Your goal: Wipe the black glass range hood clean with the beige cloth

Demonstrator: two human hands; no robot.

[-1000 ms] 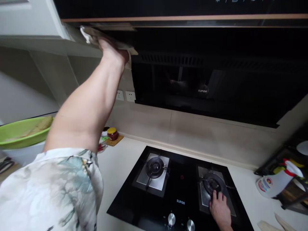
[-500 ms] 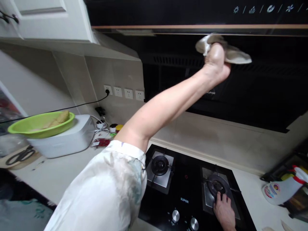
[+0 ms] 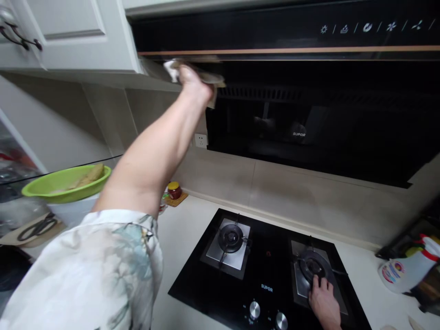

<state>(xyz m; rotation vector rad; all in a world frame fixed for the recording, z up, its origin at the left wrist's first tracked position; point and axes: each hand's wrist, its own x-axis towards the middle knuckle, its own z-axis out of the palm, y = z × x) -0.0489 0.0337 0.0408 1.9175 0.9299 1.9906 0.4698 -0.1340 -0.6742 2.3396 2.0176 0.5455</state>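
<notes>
My left hand (image 3: 195,83) is raised to the left end of the black range hood (image 3: 261,73), closed on a pale cloth (image 3: 209,79). The cloth lies against the hood's underside just below the copper-coloured strip, beside the wall cabinet. Part of it is hidden behind the hand. Low on the right, my right hand (image 3: 325,300) lies on the black gas cooktop (image 3: 271,256), its fingers stretched out at the edge of the right burner (image 3: 312,266). I see nothing held in it.
Left of my arm, a green basin (image 3: 62,185) sits on a white box, with scissors (image 3: 37,228) nearby. A yellow-lidded jar (image 3: 174,189) stands by the wall. At the right is a white spray bottle (image 3: 407,270). The white cabinet (image 3: 85,36) hangs at the upper left.
My left hand has swept the cloth leftward along the hood, from right of its middle to the left end. My right hand has stayed at the right burner. The view has shifted slightly.
</notes>
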